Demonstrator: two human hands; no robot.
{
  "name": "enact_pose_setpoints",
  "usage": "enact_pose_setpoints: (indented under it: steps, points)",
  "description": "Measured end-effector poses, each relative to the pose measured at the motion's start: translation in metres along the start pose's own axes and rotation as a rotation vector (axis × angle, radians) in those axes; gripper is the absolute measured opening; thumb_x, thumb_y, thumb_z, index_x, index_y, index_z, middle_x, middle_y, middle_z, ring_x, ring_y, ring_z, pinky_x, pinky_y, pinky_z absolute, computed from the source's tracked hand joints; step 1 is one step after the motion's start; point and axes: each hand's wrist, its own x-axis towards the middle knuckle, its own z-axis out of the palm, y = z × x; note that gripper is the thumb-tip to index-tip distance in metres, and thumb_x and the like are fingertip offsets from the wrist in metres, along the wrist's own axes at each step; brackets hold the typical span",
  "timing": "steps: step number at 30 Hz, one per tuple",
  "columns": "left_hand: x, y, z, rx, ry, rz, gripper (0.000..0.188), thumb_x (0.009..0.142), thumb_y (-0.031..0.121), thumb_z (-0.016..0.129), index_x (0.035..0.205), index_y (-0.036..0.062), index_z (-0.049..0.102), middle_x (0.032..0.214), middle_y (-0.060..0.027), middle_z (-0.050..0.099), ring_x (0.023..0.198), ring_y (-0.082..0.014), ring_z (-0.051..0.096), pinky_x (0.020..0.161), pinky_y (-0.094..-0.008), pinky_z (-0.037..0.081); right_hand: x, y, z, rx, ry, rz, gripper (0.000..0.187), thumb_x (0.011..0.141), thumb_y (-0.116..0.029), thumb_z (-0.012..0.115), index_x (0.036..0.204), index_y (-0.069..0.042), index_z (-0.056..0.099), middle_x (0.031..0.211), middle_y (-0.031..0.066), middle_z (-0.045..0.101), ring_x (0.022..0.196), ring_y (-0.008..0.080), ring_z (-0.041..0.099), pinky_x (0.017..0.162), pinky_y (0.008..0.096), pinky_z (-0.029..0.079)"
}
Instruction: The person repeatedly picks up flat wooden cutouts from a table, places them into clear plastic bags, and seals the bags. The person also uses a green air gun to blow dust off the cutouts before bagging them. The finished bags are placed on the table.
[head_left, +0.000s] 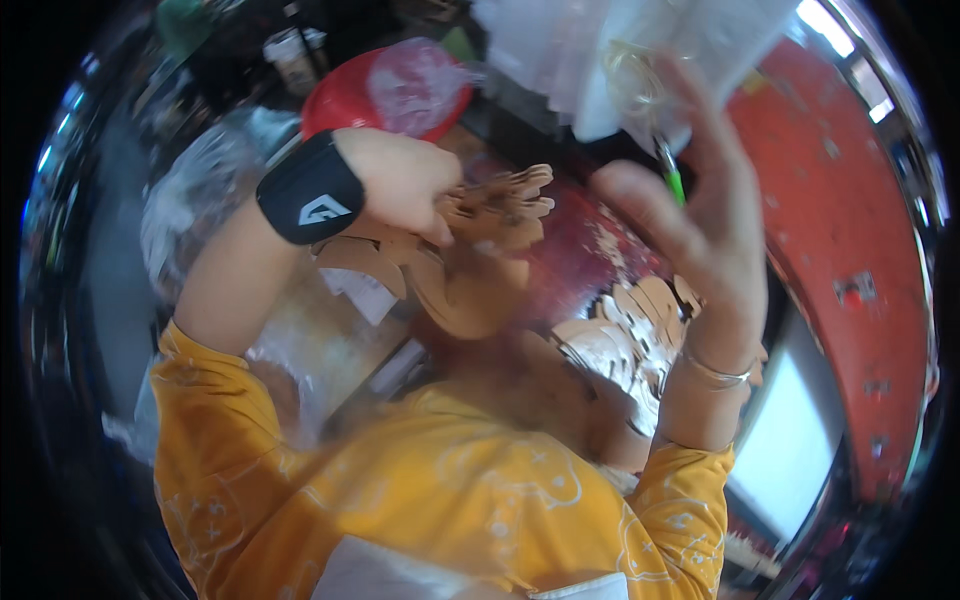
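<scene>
Matt, rough-edged brown cardboard cutouts (490, 215), a glossy red plastic bowl (345, 100), crinkly clear plastic bags (195, 190), a shiny metal bangle (715, 372).

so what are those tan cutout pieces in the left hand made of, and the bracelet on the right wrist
The tan cutout pieces held by the left hand look like thin laser-cut wood or stiff card: flat, matte, with scalloped edges; blur leaves it open. The bracelet on the right hand's wrist looks like polished silvery metal, since it glints.

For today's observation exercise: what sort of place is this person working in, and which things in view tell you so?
Probably a crowded craft workshop. The left hand holds flat wooden cut-out pieces, more cut-outs lie stacked below, and clear plastic bags hang by the right hand.
</scene>
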Motion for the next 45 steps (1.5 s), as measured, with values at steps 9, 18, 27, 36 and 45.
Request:
enact_pose_setpoints:
  steps: [9,18,27,36,45]
  points:
    - [-0.118,-0.010,0.050,-0.206,-0.101,-0.260,0.041,0.066,0.034,0.074,0.088,0.0002,0.067,0.077,-0.0177,0.065,0.072,-0.0315,0.063,0.066,-0.0381,0.050,0.054,-0.026,0.189,0.646,-1.431,0.204,0.078,0.067,-0.019,0.080,0.128,0.002,0.038,0.110,0.0073,0.058,0.100,0.0111,0.053,0.090,0.0270,0.043]
    - [-0.294,-0.042,0.185,0.233,1.496,-0.463,0.039,0.069,0.030,0.075,0.089,0.0010,0.057,0.073,-0.0117,0.059,0.073,-0.0293,0.061,0.071,-0.0385,0.048,0.048,-0.101,0.330,0.609,-1.319,0.044,0.036,0.077,-0.011,0.066,0.111,0.000,0.059,0.083,0.0031,0.064,0.074,0.0080,0.056,0.068,0.0248,0.046]
    - [-0.282,-0.048,0.383,-1.759,1.694,0.009,0.077,0.082,0.050,0.061,0.133,-0.0008,0.035,0.131,-0.0105,0.046,0.118,-0.0218,0.046,0.100,-0.0365,0.036,0.044,-0.180,0.414,0.725,-1.469,-0.068,0.038,0.077,-0.008,0.065,0.112,0.003,0.056,0.096,0.0021,0.062,0.084,0.0080,0.056,0.075,0.0248,0.047]
    - [-0.376,-0.049,0.320,-0.316,1.967,-0.754,0.046,0.079,0.015,0.068,0.119,0.0001,0.052,0.113,-0.0078,0.058,0.105,-0.0174,0.054,0.094,-0.0324,0.042,0.080,-0.248,0.420,0.500,-1.096,-0.665,0.056,0.071,-0.010,0.069,0.122,-0.001,0.049,0.098,0.0118,0.064,0.085,0.0146,0.061,0.077,0.0290,0.049]
    - [-0.385,-0.059,0.290,-1.288,2.208,-0.200,0.048,0.082,0.014,0.066,0.123,0.0017,0.046,0.118,-0.0055,0.054,0.109,-0.0178,0.053,0.093,-0.0343,0.044,0.108,-0.257,0.456,0.794,-1.354,-0.720,0.052,0.071,-0.007,0.065,0.120,0.002,0.049,0.099,0.0051,0.062,0.085,0.0118,0.057,0.077,0.0256,0.048]
